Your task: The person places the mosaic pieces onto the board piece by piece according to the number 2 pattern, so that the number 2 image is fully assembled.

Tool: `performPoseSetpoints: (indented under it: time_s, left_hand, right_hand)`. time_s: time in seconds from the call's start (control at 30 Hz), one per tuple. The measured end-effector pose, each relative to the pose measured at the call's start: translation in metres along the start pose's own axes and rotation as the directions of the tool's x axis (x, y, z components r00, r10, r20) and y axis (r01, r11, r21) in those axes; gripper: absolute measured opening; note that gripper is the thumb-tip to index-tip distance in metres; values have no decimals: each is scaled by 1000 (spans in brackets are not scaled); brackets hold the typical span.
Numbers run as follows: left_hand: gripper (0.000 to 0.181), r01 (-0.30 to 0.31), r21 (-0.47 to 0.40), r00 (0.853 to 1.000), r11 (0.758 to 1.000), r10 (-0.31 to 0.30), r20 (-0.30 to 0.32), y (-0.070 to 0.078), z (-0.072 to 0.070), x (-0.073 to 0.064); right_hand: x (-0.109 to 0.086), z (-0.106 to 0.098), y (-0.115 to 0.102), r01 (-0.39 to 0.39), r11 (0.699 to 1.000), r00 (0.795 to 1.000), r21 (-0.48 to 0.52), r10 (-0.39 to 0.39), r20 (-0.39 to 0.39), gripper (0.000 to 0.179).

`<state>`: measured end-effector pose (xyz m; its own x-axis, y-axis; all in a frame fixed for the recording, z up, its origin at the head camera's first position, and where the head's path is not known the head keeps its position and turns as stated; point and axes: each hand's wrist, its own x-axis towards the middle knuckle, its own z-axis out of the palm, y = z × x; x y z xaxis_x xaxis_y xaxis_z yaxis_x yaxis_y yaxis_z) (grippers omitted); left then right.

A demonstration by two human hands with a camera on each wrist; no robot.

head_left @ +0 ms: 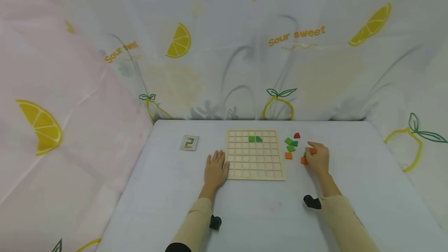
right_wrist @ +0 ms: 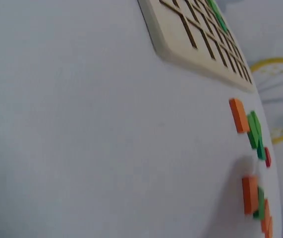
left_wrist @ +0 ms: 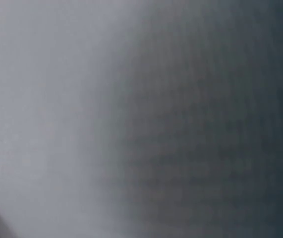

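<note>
A: Start with the head view. Where are the hands?
B: The left hand (head_left: 216, 169) lies flat, released, fingers straight, its thumb against the left edge of the wooden grid board (head_left: 255, 166). The right hand (head_left: 318, 159) is over on the right, fingers bent, at an orange-red tile (head_left: 313, 150). Whether it pinches that tile or merely hovers above it, I can't tell.
A: And how does the board lie from it?
B: Leftward, well apart. The right hand is much nearer the loose tiles. The board looks about square, so no long axis stands out. It bears a light green tile (head_left: 251, 139) and a darker green tile (head_left: 258, 139), side by side in the far rows.
A: Anything in between?
B: An orange square tile (head_left: 288, 155), just off the board's right edge, with green tiles (head_left: 291, 148) and a red tile (head_left: 296, 135) farther back. A patterned card (head_left: 189, 142) sits beyond the left hand, clear of that line.
A: Left wrist view?
B: Mostly blur and pale tabletop (left_wrist: 32, 99); no hand recognisable.
A: Right wrist?
B: Fingertips at the right edge, close to orange and green tiles; the grip itself is cut off. The board's corner shows at top.
</note>
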<state>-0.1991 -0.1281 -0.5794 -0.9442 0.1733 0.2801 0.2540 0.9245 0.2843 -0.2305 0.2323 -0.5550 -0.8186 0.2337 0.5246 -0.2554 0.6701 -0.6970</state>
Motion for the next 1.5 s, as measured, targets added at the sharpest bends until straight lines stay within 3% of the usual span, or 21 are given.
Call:
performPoseSetpoints:
  time_s: [0.1,0.2,0.4,0.53,0.67,0.83,1.0,1.1,1.2,1.33,1.43,1.5]
  left_hand:
    - [47,10,5,1000,1000,-10,0,-4,0,1]
    - [48,5,-10,1000,1000,-5,14,-4,1,1]
    - [48,12,-27,1000,1000,-12,17,-2,3,1]
    - [47,13,-22,1000,1000,-13,6,-1,3,1]
    - [47,-2,-14,1000,1000,2,-1,0,4,1]
    - [47,-3,-6,1000,1000,3,-12,1,3,0]
    - [46,7,5,1000,1000,-7,-12,0,2,0]
    - [46,6,3,1000,1000,-6,-10,-1,1,1]
    - [47,5,-3,1000,1000,-5,-9,-1,1,1]
    - [47,11,-3,1000,1000,-11,2,0,1,1]
    - [47,16,2,1000,1000,-16,7,0,2,0]
    - [47,17,-2,1000,1000,-17,6,0,2,0]
  right_hand:
    - [2,19,-12,84,996,995,14,-85,54,21]
    - [6,46,-30,108,993,986,54,-114,119,21]
    - [9,91,-60,98,988,965,117,-123,231,21]
    - [7,113,-72,68,994,949,80,-89,302,23]
    - [6,126,-80,18,1000,941,-5,-15,339,27]
    - [8,135,-86,10,991,931,-130,38,362,31]
    - [10,138,-97,-11,978,907,-210,98,410,38]
    - [10,138,-101,-33,971,902,-235,130,412,37]
    - [10,137,-102,-55,972,907,-228,144,395,34]
    - [6,135,-95,-106,984,920,-140,150,361,33]
    - [-1,129,-86,-138,989,944,-47,146,297,33]
    - [-5,121,-81,-121,993,966,9,115,233,31]
